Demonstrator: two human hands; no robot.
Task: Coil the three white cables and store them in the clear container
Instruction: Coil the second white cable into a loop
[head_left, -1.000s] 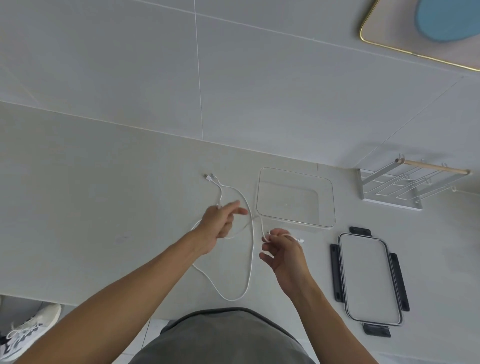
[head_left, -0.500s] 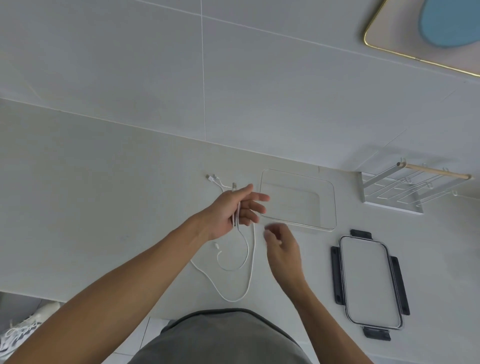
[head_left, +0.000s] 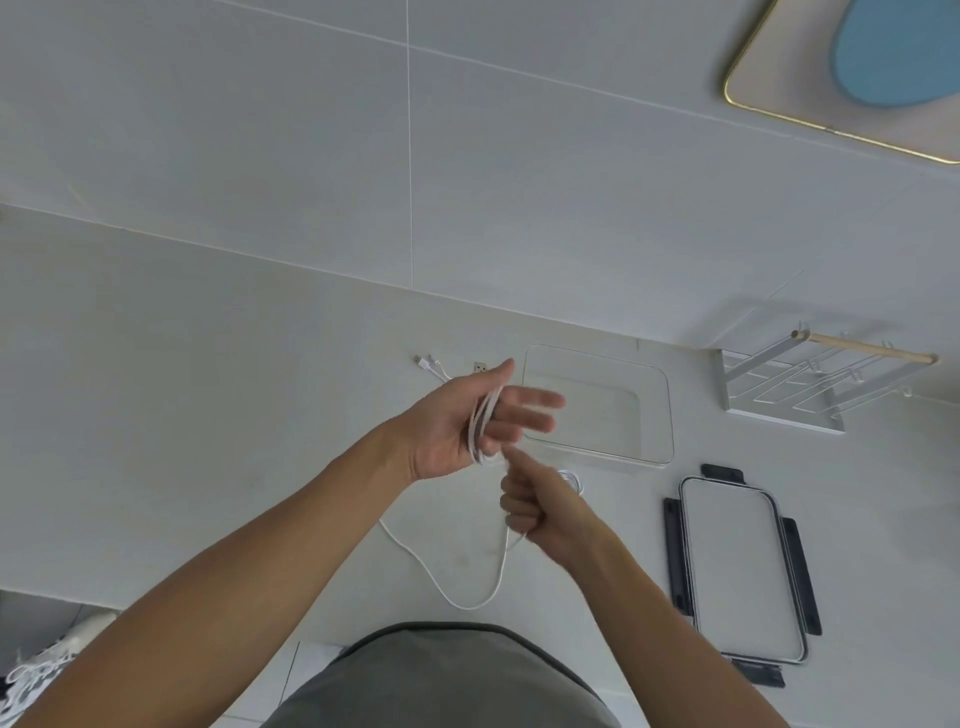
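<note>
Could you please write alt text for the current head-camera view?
A person's left hand holds loops of white cable wound around its fingers, while the right hand grips the trailing cable. An empty clear container sits just beyond on the pale counter, its lid lying separately to the right.

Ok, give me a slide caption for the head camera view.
Left hand holds white cable loops while right hand feeds slack beside the empty clear container.
</note>
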